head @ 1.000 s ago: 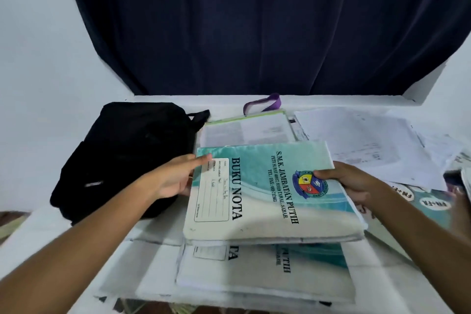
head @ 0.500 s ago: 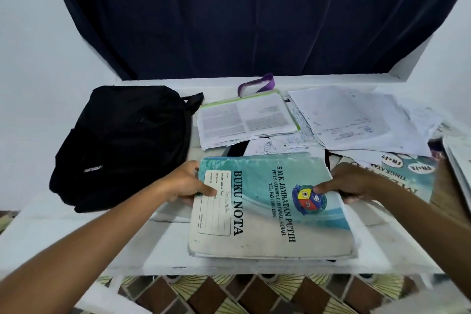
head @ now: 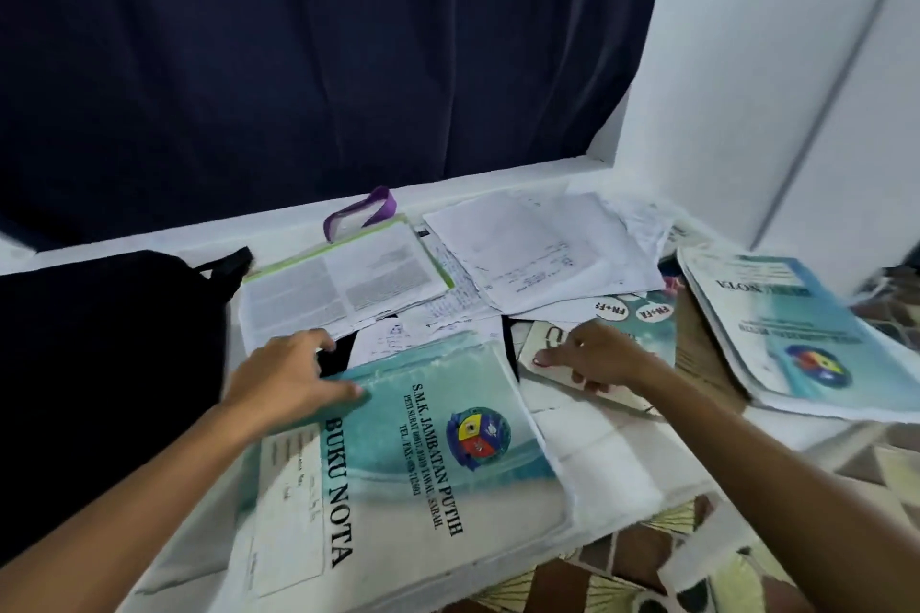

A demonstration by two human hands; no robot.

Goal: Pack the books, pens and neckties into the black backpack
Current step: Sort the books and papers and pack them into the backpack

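BUKU NOTA book (head: 423,458), teal and white cover, lies flat at the front edge of the desk (head: 602,458), its near end overhanging that edge. My left hand (head: 293,381) rests on the book's far left corner, thumb across the cover, fingers curled over the far edge; I read this as gripping the book. My right hand (head: 592,356) is just right of the book, fingers bent down onto a cream card (head: 572,376) lying on the desk; whether it pinches the card or only presses it I cannot tell. Black backpack (head: 109,363) sits at the left edge of the desk, beside my left hand. A second BUKU NOTA book (head: 796,338) lies at the right edge. Loose papers (head: 542,254) and a printed booklet (head: 343,284) cover the back of the desk, with a purple strap (head: 368,209) behind the booklet.
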